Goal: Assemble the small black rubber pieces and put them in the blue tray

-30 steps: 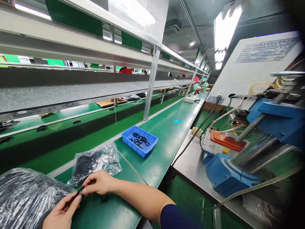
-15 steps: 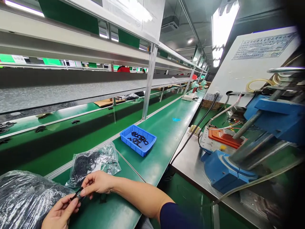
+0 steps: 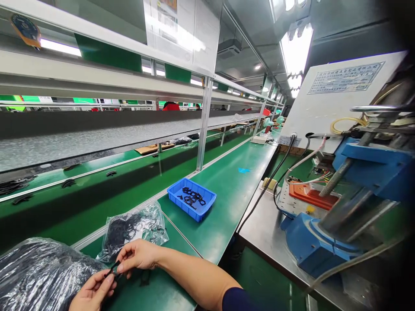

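Observation:
Between my two hands is a small black plastic part [image 3: 112, 268], thin and curved, its exact kind too small to make out. The fingertips of my left hand [image 3: 94, 291] pinch its near end at the bottom left. My right hand [image 3: 138, 258] pinches the far end between thumb and fingers. Just behind my right hand lies a clear plastic bag [image 3: 147, 222] with black parts inside. A large plastic-wrapped dark bundle [image 3: 39, 272] sits left of my left hand. Another small black piece [image 3: 145, 277] rests on the green bench below my right wrist.
A blue tray [image 3: 191, 211] with several black parts stands on the green bench [image 3: 207, 233]. At right, a blue press machine [image 3: 324, 242] with an orange plate [image 3: 311, 194] stands on a metal table, cables hanging nearby. Black pieces [image 3: 68, 183] lie along the belt at left.
The view has tilted up slightly and shifted left, so the scene sits lower and a little to the right. Both hands still hold the black part, with little change in grip.

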Demonstrator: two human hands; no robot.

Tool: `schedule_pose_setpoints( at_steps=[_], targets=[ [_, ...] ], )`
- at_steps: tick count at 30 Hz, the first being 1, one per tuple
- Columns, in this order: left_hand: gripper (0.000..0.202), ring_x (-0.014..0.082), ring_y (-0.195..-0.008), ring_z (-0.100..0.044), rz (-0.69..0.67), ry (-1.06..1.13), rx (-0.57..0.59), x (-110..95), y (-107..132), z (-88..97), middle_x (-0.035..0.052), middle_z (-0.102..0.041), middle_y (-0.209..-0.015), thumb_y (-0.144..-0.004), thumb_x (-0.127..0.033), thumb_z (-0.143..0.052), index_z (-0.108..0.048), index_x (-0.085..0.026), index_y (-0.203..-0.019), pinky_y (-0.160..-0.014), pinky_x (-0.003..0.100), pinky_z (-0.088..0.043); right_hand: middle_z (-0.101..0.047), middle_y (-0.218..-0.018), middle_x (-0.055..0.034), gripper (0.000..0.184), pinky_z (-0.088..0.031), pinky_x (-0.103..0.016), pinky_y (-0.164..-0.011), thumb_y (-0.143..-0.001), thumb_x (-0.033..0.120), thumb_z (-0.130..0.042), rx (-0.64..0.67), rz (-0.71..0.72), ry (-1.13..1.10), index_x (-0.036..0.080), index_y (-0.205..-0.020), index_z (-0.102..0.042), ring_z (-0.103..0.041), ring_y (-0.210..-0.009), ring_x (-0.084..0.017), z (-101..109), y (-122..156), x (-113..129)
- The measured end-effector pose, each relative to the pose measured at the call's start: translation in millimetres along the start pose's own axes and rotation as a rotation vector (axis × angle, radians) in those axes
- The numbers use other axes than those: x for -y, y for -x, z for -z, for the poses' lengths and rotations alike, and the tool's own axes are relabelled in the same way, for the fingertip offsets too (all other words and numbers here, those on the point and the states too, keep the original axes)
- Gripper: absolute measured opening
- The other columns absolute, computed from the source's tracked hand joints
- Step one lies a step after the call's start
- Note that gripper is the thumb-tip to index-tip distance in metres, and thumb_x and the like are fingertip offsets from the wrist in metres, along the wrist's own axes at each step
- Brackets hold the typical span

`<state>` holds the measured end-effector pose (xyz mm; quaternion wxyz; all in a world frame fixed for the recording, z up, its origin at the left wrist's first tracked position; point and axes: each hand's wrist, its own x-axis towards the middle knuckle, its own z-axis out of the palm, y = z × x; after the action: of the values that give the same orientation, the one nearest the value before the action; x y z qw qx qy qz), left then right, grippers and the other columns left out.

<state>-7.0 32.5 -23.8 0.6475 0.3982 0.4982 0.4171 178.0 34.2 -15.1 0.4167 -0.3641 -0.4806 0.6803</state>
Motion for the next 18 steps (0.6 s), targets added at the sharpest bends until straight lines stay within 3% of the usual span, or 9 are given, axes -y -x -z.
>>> schedule_pose_setpoints(
  at_steps=[8,18],
  targets=[
    [0.061,0.0177,-0.065,-0.064,-0.099,-0.076,0.022,-1.3,1.4,-3.0,0.0025,-0.069,-0.072,-0.037,-0.047,-0.088,-0.068,-0.013,-0.082,-0.061,0.025,-0.054,-0.061,-0.058,0.0049,0.060,-0.047,-0.024,-0.054,-0.033,0.047,-0.089,-0.042,0.019,0.071,0.015,-0.074,-0.059,-0.056,-0.051,-0.010,1.5,-3.1,2.5],
    [0.062,0.0185,-0.062,-0.065,-0.126,-0.030,0.019,-1.0,3.2,-3.8,0.0029,-0.069,-0.068,-0.037,-0.046,-0.088,-0.066,-0.013,-0.086,-0.058,0.025,-0.054,-0.058,-0.055,0.0066,0.063,-0.043,-0.024,-0.052,-0.032,0.051,-0.088,-0.069,0.044,0.110,0.016,-0.074,-0.056,-0.054,-0.048,-0.009,-3.1,-6.2,0.9]
  ],
)
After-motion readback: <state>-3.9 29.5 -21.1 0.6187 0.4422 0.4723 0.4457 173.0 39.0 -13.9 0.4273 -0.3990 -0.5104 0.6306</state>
